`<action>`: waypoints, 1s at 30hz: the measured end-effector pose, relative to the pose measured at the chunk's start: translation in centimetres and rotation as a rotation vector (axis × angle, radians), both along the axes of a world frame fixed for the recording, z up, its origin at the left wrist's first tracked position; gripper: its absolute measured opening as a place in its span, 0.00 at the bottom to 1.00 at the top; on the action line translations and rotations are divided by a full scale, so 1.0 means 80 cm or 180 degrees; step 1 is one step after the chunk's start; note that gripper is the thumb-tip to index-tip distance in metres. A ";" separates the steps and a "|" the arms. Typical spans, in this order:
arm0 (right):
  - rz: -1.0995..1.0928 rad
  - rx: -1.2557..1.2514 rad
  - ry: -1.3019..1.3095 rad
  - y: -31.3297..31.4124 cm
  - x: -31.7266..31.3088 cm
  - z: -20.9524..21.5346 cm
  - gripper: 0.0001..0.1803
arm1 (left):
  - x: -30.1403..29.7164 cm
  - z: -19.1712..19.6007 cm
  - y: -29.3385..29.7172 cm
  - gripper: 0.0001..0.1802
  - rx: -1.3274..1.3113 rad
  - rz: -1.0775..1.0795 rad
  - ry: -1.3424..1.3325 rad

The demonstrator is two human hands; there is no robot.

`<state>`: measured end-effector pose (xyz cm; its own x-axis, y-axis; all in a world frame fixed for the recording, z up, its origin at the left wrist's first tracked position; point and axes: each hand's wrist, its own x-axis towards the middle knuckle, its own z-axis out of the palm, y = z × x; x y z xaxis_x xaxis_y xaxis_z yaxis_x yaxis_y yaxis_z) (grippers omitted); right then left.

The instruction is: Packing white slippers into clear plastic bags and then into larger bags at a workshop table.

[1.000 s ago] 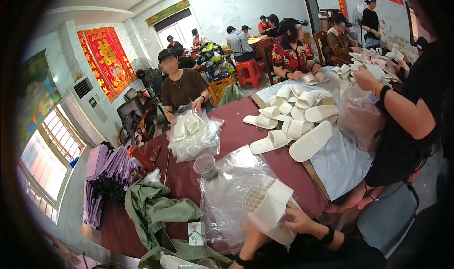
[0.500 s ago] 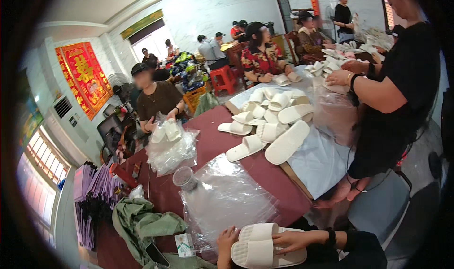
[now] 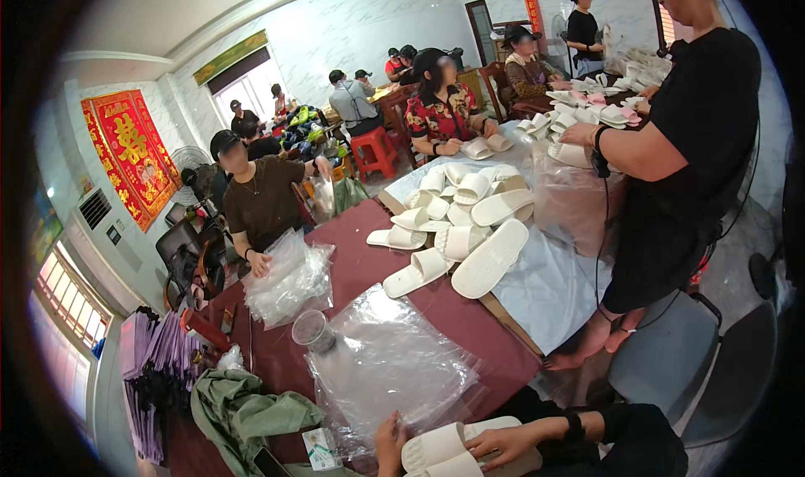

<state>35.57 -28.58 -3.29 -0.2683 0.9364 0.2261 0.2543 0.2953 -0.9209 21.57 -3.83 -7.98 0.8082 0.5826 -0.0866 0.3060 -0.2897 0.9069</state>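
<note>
Evidently mid-way through pairing: pair of white slippers point(image 3: 453, 452) gathered sole to sole at the lower edge of the view, just at the near rim of the dark red bench point(image 3: 369, 267). Right hand point(image 3: 503, 445) laid over the top slipper, fingers curled down across it, grip closed on the pair from the right. Left hand point(image 3: 387, 443) at the toe end on the left, fingers upright against the slippers and touching them; whether fully clasped or only steadying, cannot tell, since the lower edge cuts it off. Directly ahead, just beyond the slippers, stack of clear plastic bags point(image 3: 390, 376) lying flat on the bench, near edge all but meeting the left hand. Likely next: freeing one hand to lift and open the top bag, then sliding the pair in toe first — calling for a firm one-handed hold so the two slippers stay aligned. Farther off, heap of loose white slippers point(image 3: 457, 225) across the bench, well apart from both hands.
</note>
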 end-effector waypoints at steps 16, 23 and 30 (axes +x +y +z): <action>-0.1989 0.0404 -0.2202 0.013 0.002 0.024 0.17 | 0.007 0.071 -0.014 0.18 0.1096 -0.0188 -0.0547; -0.2416 0.0210 -0.2309 0.026 -0.002 0.021 0.16 | 0.024 0.083 -0.048 0.22 0.2085 -0.0193 -0.0333; -0.2848 0.0363 -0.2541 0.040 -0.011 0.023 0.17 | 0.041 0.075 -0.088 0.27 0.2725 -0.0357 -0.0179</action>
